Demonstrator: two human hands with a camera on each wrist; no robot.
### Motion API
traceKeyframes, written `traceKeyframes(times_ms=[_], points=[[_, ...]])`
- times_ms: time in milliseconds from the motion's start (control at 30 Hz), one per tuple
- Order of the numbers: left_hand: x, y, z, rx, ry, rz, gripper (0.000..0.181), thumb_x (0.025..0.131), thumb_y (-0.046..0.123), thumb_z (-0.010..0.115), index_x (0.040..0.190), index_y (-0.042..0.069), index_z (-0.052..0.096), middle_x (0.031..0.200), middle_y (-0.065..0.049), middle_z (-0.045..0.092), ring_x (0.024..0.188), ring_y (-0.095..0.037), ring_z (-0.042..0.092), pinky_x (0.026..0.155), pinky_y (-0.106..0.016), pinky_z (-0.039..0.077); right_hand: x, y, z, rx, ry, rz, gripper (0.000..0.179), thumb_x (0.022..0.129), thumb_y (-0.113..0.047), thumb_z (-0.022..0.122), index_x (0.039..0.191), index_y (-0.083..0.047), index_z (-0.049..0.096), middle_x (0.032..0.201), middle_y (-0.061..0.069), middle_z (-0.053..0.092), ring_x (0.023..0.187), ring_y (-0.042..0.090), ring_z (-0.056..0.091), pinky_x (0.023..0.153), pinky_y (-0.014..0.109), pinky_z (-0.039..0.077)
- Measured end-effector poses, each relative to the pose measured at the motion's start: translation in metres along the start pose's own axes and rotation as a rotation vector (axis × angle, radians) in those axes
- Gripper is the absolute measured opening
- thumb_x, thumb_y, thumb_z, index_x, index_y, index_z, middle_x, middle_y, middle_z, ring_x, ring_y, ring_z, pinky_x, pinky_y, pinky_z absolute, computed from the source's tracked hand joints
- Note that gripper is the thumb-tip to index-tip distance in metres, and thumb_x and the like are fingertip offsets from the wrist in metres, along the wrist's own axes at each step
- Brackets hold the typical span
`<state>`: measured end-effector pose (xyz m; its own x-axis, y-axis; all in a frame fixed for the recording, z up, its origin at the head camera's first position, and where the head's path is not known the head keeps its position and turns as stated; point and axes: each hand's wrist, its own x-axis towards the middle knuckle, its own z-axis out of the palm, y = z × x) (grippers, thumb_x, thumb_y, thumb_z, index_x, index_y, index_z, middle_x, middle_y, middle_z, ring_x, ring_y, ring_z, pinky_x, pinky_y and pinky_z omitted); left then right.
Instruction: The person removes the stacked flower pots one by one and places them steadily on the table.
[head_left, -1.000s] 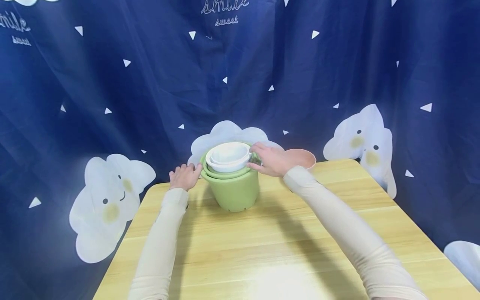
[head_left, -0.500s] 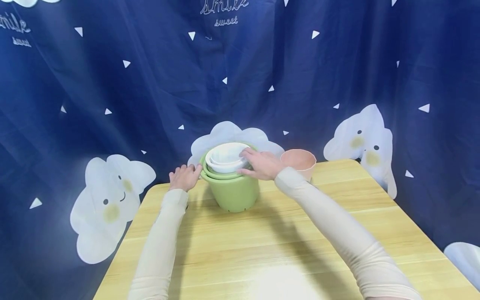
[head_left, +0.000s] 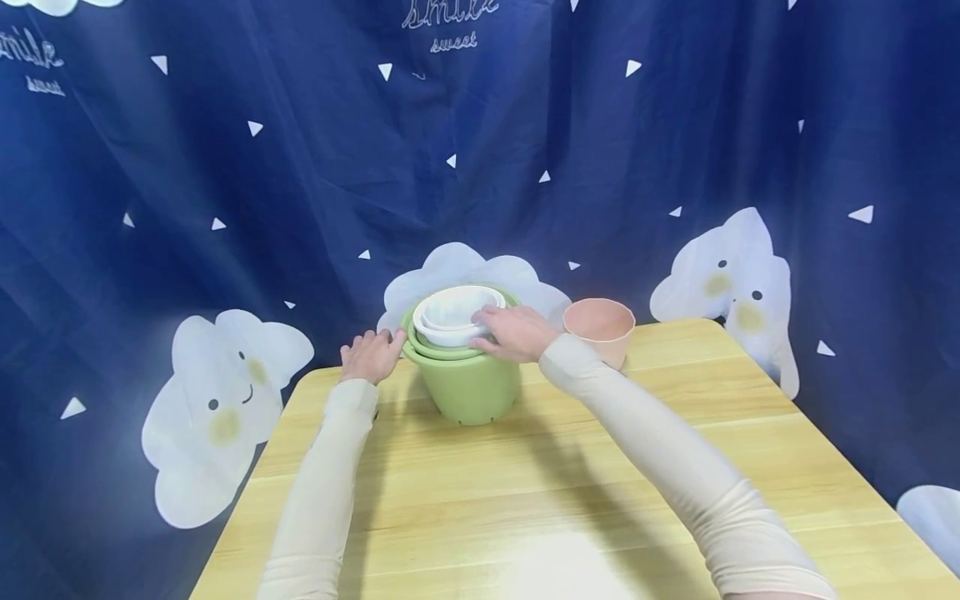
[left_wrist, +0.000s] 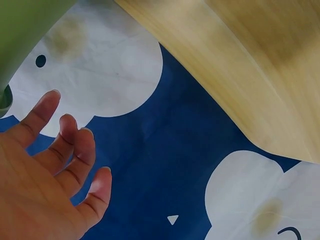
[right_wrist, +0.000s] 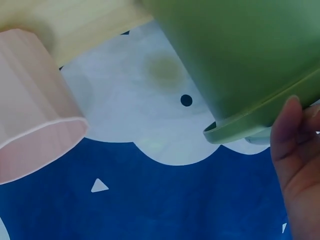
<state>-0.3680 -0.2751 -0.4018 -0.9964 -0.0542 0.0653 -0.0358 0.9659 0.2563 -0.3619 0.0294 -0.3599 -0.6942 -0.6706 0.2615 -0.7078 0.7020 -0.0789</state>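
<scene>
White pots (head_left: 444, 338) sit between the left hand (head_left: 371, 357) and pinching right hand (head_left: 521, 333).

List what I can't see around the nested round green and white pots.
Head: bottom inside the round green pot, under nested pots.
Head: near-right rim of the outer round white pot, behind the right hand.
Left wrist: left hand, thumb past left edge.
Right wrist: faceted pink pot, cut by left edge.

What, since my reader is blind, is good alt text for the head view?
White pots nested in green pots on a wooden table, a person's right hand at the white rims, left hand at the green rim. On the right, a pink pot.
</scene>
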Motion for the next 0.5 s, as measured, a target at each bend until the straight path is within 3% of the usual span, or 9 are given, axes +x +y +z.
traceKeyframes(times_ms=[500], points=[[-0.0006,0.0001,0.0016,-0.014,0.002,-0.003,0.081,0.102,0.063,0.014,0.137,0.006,0.058,0.133,-0.025,0.058,0.125,-0.047,0.051,0.103,-0.069,0.032,0.0057,-0.0091,-0.0025,-0.031,-0.036,0.047,0.023,0.106,-0.036,0.055,0.105,-0.014,0.061,0.102,0.005,0.065,0.085,0.029,0.069,0.083,0.047,0.056]])
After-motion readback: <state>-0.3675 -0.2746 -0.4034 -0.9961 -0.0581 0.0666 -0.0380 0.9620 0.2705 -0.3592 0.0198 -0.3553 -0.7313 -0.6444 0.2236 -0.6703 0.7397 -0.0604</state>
